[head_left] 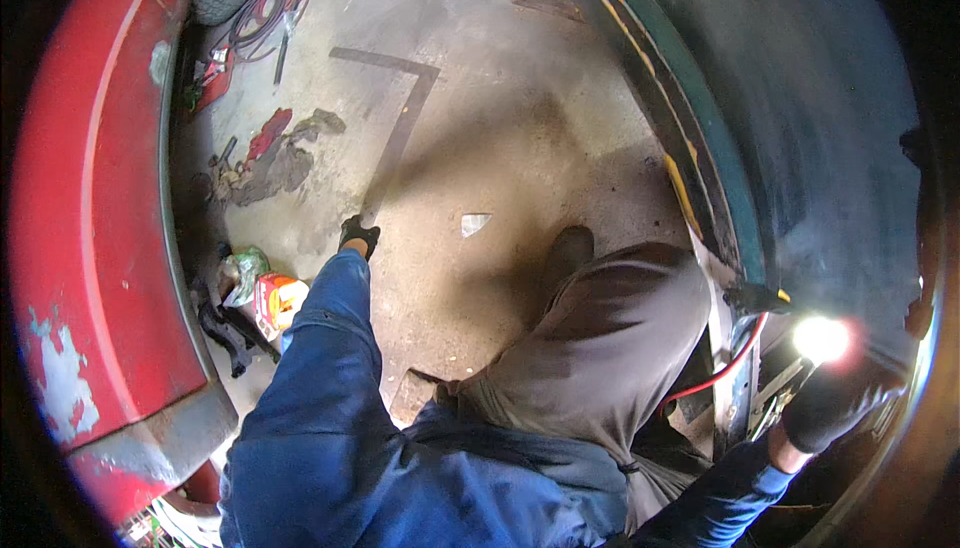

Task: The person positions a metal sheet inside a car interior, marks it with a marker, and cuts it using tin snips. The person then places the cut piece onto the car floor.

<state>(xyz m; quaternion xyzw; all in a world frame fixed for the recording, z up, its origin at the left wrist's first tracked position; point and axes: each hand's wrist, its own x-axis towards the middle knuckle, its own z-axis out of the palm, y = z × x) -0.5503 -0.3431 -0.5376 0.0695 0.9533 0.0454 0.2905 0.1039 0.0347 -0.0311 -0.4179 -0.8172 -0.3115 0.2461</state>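
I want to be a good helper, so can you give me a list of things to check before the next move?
1. Left hand gloved: ok.
2. Right hand gloved: ok.
3. Lamp on: ok, shining brightly beside the right hand.
4. Right hand's grip: cannot tell, its fingers are too hard to see.
5. Floor tidy: not ok, rags lie on it.
6. Red cable free of the leg: cannot tell, they look close together.

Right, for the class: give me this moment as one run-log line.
left hand: gloved, grip unclear | right hand: gloved, beside glowing lamp, grip unclear | nearby: red cable | floor: pale triangular piece
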